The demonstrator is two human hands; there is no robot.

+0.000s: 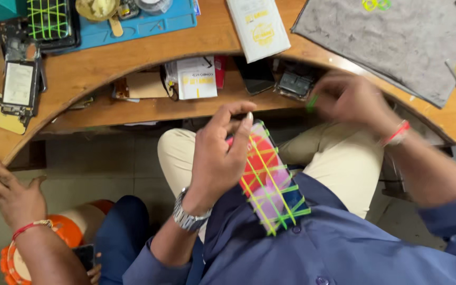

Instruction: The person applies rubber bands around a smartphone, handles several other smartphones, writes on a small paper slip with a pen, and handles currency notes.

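Observation:
My left hand [218, 153] grips a phone [270, 182] with a bright red and purple screen, held over my lap and wrapped in a grid of green and yellow rubber bands. My right hand [350, 99], blurred, is up near the shelf under the desk and pinches a small green rubber band [311, 103]. A red thread band circles my right wrist and a metal watch my left.
Another person's hand [7, 194] with a red wrist thread reaches in at the lower left. On the curved wooden desk [96, 68] lie a second banded phone [48, 20], a blue mat [143, 25], a grey cloth [397, 42], a white packet [258, 27] and opened phone parts [19, 84].

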